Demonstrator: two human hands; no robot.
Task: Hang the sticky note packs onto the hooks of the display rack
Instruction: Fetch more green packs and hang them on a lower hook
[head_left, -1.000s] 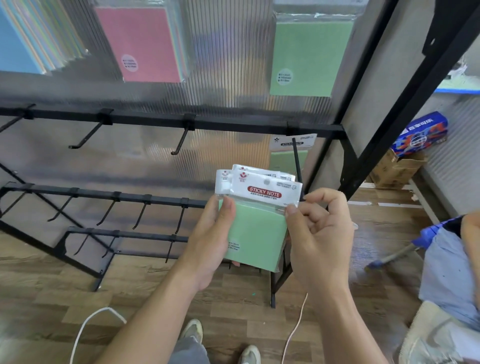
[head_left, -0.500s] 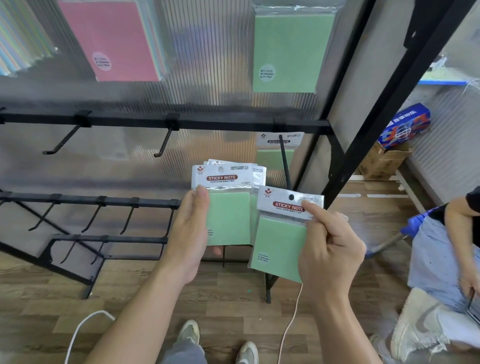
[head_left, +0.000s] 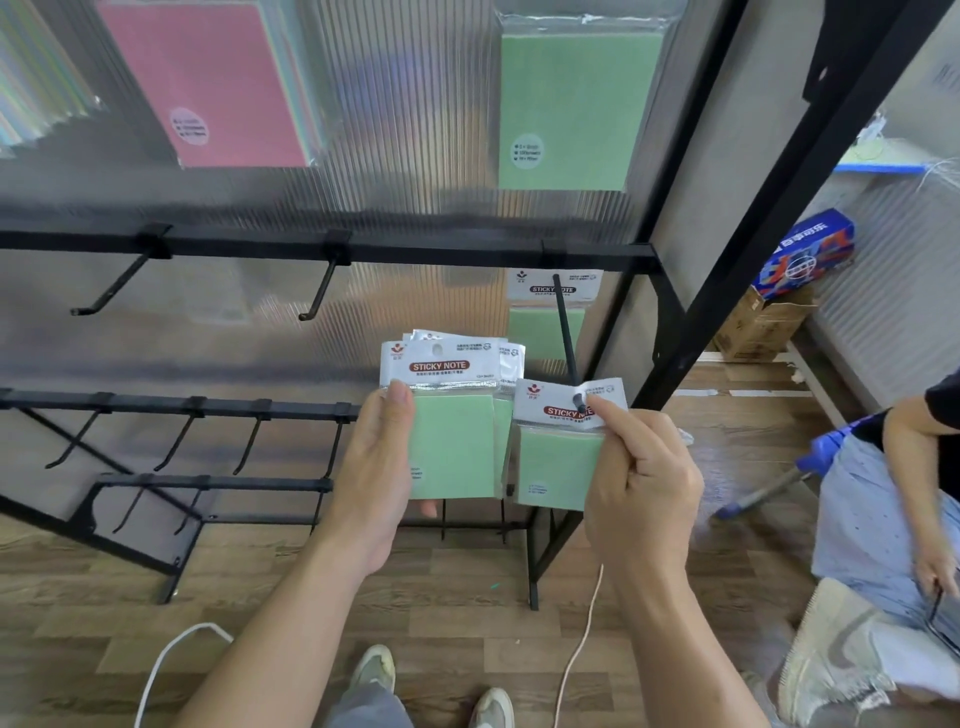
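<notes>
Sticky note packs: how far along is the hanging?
Done: a hung pack sits far back on the right hook. In hand: the right hand pinches a second pack, its hole at that hook's tip. Left: the stack in the left hand; neighbouring hooks are bare.

You wore a single wide-angle camera on your head, and it looked forward and down. It sat close over your left hand (head_left: 374, 467), which gripped a stack of packs (head_left: 452, 447), and your right hand (head_left: 639, 483), which pinched a single pack (head_left: 556, 467). Both hands filled the lower middle of the frame at arm's reach. The display rack (head_left: 415, 254) stood just beyond them, facing you, its bars bowed by the lens. The floor (head_left: 441, 587) and your shoes (head_left: 374, 670) lay along the bottom edge.
</notes>
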